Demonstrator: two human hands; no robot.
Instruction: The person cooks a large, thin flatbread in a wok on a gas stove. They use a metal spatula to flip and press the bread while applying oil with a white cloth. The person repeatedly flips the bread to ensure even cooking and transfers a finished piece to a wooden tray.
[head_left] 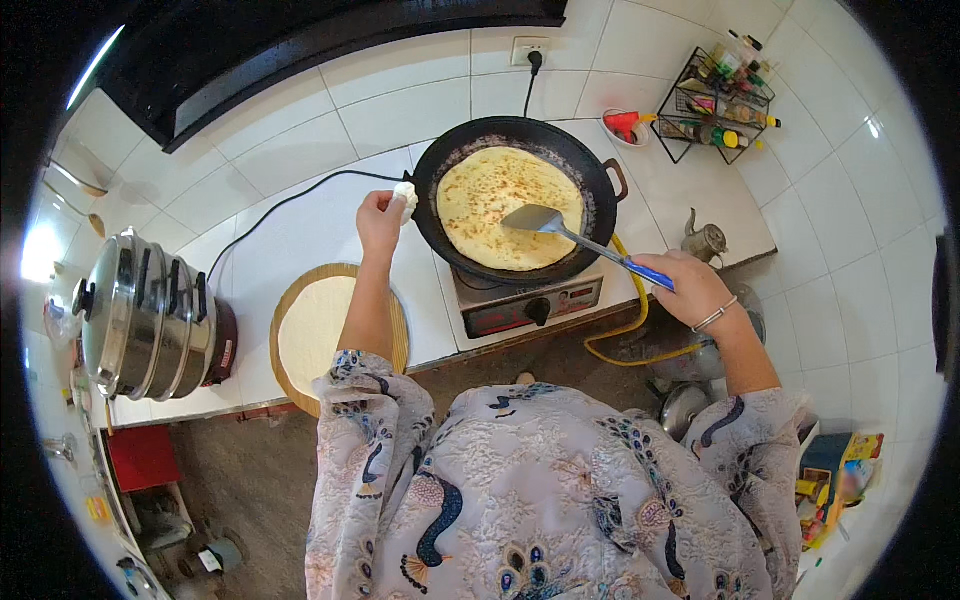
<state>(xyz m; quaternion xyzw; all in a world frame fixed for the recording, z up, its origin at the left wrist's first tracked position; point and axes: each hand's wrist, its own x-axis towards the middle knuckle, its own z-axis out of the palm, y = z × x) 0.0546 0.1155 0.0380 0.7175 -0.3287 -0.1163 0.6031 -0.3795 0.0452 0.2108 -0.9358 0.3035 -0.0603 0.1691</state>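
Note:
A large round flatbread (pixel 495 195), pale yellow with brown spots, lies in a black wok (pixel 598 190) on a small cooktop (pixel 525 308). My right hand (pixel 688 286) is closed round the blue handle of a spatula (pixel 540 220), whose grey metal blade rests over the flatbread's right half. At the wok's left rim, my left hand (pixel 380 222) pinches a crumpled white cloth or paper wad (pixel 405 201); which of the two I cannot tell. Below my left forearm, a round wooden board (pixel 401 335) carries a pale flat sheet of dough (pixel 312 325), partly hidden by that arm.
A stacked steel steamer (pixel 135 310) stands on the counter at left. A black cable (pixel 265 218) runs behind the board. At right are a red-and-white bowl (pixel 625 127), a wire bottle rack (pixel 700 105) and a metal pot (pixel 704 240). A yellow hose (pixel 640 305) hangs by the cooktop.

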